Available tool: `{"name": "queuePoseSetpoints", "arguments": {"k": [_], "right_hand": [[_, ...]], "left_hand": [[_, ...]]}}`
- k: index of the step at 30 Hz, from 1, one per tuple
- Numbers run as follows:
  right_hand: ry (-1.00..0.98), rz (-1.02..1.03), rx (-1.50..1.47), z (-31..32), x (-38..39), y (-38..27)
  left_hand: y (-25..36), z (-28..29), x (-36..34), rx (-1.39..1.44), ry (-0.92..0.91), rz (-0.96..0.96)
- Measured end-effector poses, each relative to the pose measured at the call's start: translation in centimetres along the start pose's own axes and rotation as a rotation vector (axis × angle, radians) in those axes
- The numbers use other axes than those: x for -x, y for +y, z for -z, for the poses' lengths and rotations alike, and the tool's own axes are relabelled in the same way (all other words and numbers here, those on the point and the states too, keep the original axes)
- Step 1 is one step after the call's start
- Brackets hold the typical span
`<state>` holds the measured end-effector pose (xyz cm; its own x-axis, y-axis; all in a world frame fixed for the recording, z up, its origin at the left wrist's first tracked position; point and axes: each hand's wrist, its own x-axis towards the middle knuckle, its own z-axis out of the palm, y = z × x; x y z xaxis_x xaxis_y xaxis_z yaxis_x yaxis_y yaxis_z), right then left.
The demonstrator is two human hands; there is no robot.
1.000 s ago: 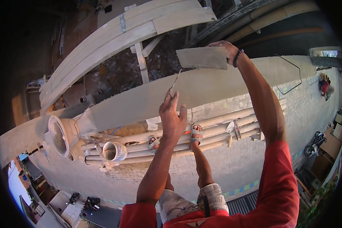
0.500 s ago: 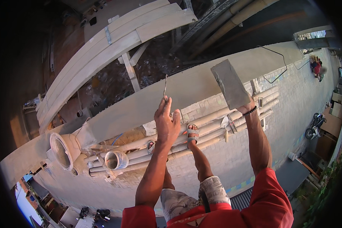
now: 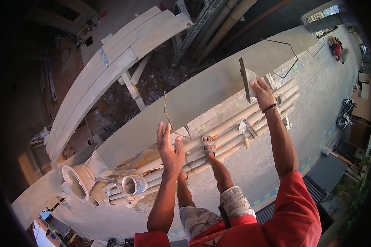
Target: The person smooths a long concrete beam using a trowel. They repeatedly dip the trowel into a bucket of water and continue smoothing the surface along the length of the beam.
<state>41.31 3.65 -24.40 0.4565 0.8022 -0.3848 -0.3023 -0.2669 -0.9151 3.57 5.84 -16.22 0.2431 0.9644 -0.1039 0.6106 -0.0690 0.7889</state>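
My right hand (image 3: 261, 89) grips a flat grey brick-shaped block (image 3: 246, 79), held edge-on above the grey top of a wall (image 3: 202, 96). My left hand (image 3: 170, 148) is spread open with nothing in it, just below a bent steel rod (image 3: 167, 116) that sticks up from the wall top; whether the fingers touch the rod is unclear. My sandalled foot (image 3: 209, 146) stands on a bundle of pale pipes (image 3: 231, 125) running along the wall's outer face.
A trowel (image 3: 243, 131) lies on the pipes near my foot. Wide pipe mouths (image 3: 131, 184) open at the lower left. A long wooden plank scaffold (image 3: 111, 61) crosses behind the wall. Another bent rod (image 3: 284, 57) rises further along. Far below are a street and a person (image 3: 337, 48).
My right hand has turned the block from flat to edge-on and moved it lower and to the right. My left hand has dropped below the steel rod, fingers still spread.
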Motion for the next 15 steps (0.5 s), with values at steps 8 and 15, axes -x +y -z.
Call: {"name": "queuePoseSetpoints", "arguments": {"k": [8,15], "right_hand": [[0.268,0.442,1.128,-8.1,-2.3,2.8],[0.164,0.541,1.015,-7.5,2.1,2.8]], "left_hand": [[-8.8,0.3,12.5,-0.157,-0.17,0.208],[-14.2,1.3,21.5,-0.299,-0.34,0.493]]}}
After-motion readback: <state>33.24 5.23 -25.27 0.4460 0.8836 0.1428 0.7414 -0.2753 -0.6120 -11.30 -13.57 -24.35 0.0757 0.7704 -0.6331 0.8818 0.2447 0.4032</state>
